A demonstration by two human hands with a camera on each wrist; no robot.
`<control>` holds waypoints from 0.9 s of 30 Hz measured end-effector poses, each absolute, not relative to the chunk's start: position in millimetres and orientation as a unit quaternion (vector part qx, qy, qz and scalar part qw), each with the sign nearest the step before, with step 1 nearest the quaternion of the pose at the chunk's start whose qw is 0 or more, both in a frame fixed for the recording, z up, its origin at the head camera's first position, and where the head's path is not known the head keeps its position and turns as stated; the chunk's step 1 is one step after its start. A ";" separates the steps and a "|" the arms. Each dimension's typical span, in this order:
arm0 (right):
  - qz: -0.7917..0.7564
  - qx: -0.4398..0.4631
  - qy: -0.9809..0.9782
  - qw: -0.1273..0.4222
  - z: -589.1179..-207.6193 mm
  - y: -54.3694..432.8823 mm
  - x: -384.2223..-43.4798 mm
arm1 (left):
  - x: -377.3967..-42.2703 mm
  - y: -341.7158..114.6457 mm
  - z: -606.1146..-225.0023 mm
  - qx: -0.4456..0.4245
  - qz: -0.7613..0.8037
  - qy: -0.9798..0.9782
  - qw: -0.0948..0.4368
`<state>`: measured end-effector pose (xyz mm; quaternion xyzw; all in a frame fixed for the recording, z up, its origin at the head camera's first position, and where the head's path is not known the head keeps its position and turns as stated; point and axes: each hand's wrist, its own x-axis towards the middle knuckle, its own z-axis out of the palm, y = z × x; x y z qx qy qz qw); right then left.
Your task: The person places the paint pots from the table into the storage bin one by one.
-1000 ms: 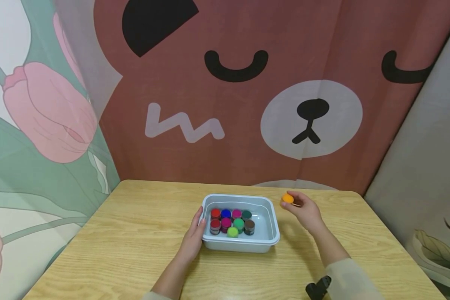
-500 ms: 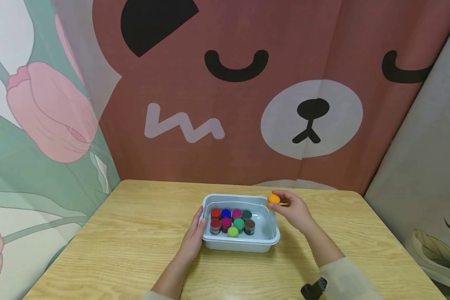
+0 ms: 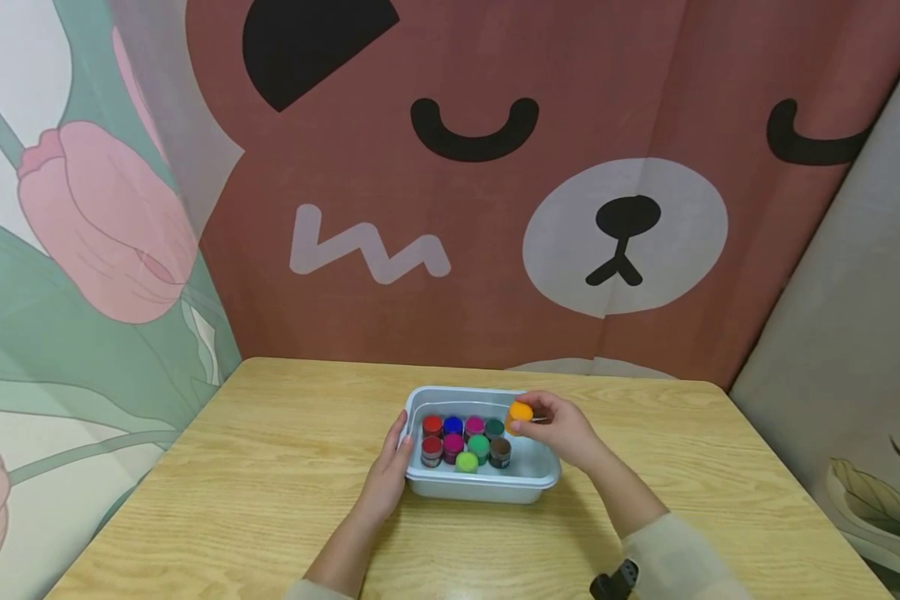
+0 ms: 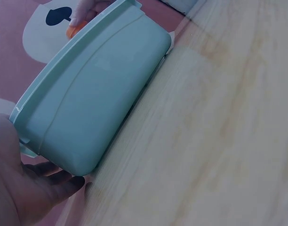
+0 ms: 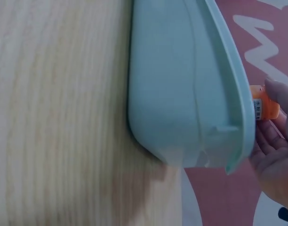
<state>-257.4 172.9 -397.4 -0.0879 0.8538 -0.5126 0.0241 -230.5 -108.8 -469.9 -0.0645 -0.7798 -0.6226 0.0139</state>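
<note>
My right hand (image 3: 562,427) pinches an orange-capped paint jar (image 3: 521,412) over the right half of a pale blue plastic tub (image 3: 487,492). In the right wrist view a white label shows on the orange jar (image 5: 261,102), just beyond the rim. My left hand (image 3: 387,473) holds the tub's left end, its thumb at the rim and its fingers against the outer wall in the left wrist view. Inside the tub stand several small paint jars in rows: red (image 3: 432,426), blue (image 3: 453,427), magenta (image 3: 453,444), green (image 3: 478,447), brown (image 3: 499,451) and light green (image 3: 467,462).
The tub stands on a wood-grain table (image 3: 270,483). Behind the table hangs a curtain (image 3: 480,250) printed with a bear face. A black device (image 3: 615,581) sits by the right sleeve (image 3: 678,558).
My right hand has moved left with the orange paint jar, from beyond the tub's right side to over its inside. The left hand and the tub stay in place.
</note>
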 end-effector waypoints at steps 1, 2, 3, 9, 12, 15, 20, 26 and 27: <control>-0.511 -0.091 0.854 0.029 -398.5 171.0 -257.3 | -230.7 -108.8 -469.8 -0.063 -0.624 -0.779 0.013; -0.511 -0.093 0.854 0.034 -399.8 169.2 -257.2 | -231.0 -108.8 -470.0 -0.061 -0.625 -0.778 0.012; -0.510 -0.097 0.854 0.038 -401.2 167.5 -257.2 | -231.2 -109.0 -470.1 -0.063 -0.624 -0.779 0.014; -0.501 -0.123 0.855 0.061 -407.9 157.9 -257.2 | -231.4 -109.3 -470.5 -0.066 -0.622 -0.780 0.015; -0.490 -0.130 0.859 0.069 -409.2 154.1 -257.3 | -230.6 -109.4 -470.2 -0.063 -0.625 -0.778 0.011; -0.479 -0.129 0.865 0.078 -409.1 151.3 -257.2 | -230.1 -109.1 -469.7 -0.063 -0.622 -0.780 0.011; -0.456 -0.124 0.877 0.084 -408.7 147.4 -256.5 | -228.7 -108.0 -468.1 -0.067 -0.622 -0.780 0.017; -0.439 -0.142 0.883 0.089 -410.7 144.8 -258.1 | -227.9 -107.5 -466.6 -0.068 -0.620 -0.781 0.016; -0.437 -0.144 0.883 0.090 -410.4 144.2 -258.1 | -228.2 -107.5 -466.9 -0.068 -0.618 -0.783 0.016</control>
